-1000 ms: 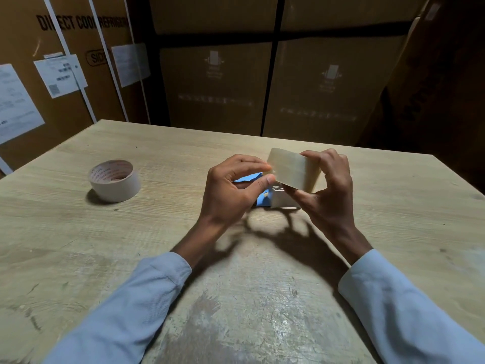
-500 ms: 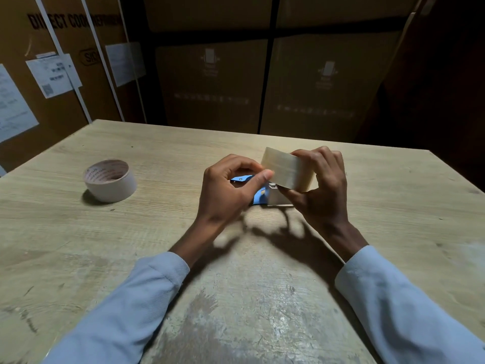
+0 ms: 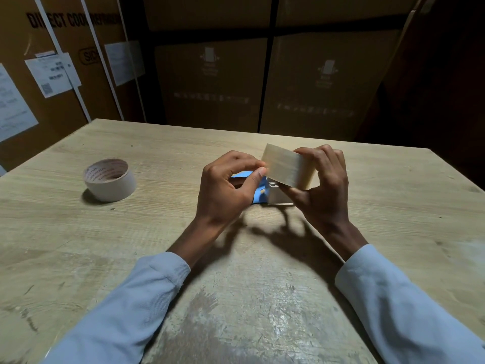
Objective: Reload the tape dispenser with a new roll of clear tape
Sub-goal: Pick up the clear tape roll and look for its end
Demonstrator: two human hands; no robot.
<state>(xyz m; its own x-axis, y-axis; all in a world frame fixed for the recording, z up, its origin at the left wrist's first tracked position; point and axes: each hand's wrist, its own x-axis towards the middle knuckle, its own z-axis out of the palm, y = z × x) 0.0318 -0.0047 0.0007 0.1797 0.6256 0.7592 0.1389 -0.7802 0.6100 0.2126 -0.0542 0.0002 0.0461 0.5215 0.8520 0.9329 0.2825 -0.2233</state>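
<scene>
A roll of clear tape is held edge-on above the table's middle. My right hand grips it with fingers over the top and thumb beneath. My left hand has its thumb and curled fingers at the roll's left edge, as if picking at the tape end; whether it pinches any tape I cannot tell. Behind and below the hands lies the blue and white tape dispenser, mostly hidden. An almost empty cardboard tape core stands on the table at the left.
The worn wooden table stretches around the hands. Large cardboard boxes with paper labels stand close behind its far edge and along the left.
The roll and both hands have stayed nearly in place; the left thumb has shifted slightly along the roll's edge. The view has dipped a little.
</scene>
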